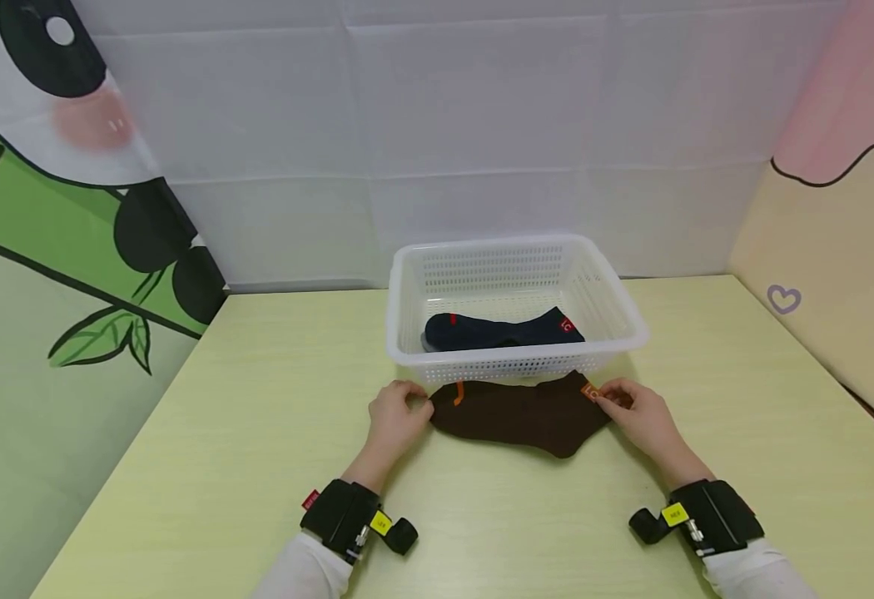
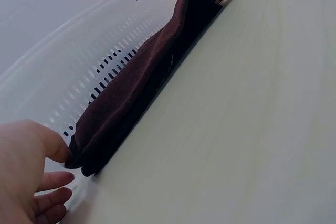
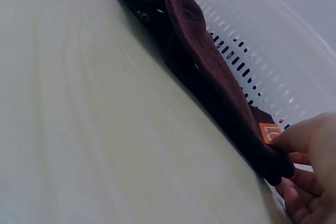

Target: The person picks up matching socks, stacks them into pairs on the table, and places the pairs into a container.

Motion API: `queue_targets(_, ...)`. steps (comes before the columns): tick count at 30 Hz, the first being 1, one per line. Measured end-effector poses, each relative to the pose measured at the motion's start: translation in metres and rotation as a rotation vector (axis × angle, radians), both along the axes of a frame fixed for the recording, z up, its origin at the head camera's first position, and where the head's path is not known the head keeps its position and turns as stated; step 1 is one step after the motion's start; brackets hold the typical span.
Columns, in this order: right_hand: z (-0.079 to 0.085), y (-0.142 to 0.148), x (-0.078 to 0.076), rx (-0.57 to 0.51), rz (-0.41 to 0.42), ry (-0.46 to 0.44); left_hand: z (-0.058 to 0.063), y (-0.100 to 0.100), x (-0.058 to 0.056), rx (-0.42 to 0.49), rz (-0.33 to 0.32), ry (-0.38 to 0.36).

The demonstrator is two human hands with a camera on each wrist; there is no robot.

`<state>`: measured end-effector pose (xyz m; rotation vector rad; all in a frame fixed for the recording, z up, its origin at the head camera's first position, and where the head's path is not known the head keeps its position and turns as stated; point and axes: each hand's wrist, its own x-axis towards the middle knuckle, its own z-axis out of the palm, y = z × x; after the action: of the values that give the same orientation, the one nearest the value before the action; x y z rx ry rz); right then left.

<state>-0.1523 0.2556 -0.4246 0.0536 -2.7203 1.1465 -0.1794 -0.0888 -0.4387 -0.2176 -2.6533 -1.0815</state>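
Note:
Between both hands a brown sock (image 1: 519, 416) with orange marks stretches sideways, just in front of the white basket (image 1: 635, 339). My left hand (image 1: 398, 416) pinches its toe end. At the cuff end, beside the orange label, my right hand (image 1: 641, 414) pinches the sock between thumb and fingers. In the left wrist view the brown sock (image 2: 131, 93) stands slightly off the pale table along its near edge. The right wrist view shows the thumb on the cuff of the sock (image 3: 210, 77). Inside the basket lies a dark navy sock (image 1: 500, 331) with red marks.
The basket stands toward the back of the pale wooden table (image 1: 257, 433), near a white cloth backdrop (image 1: 482, 108). Printed cloth panels flank the table at left and right. Each wrist wears a black strap (image 1: 341, 517) with a small camera.

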Motion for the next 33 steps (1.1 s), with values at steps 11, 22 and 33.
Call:
queue_targets(11,0.006,-0.014,-0.001,0.130,-0.059,-0.047,0.005,0.006,0.007,-0.088,0.007,-0.078)
queue_targets(22,0.005,-0.029,-0.002,0.209,-0.100,-0.083,0.006,0.012,0.008,-0.159,-0.030,-0.099)
queue_targets(33,0.005,-0.028,-0.005,0.176,-0.071,-0.026,0.003,0.012,0.005,-0.071,-0.084,-0.015)
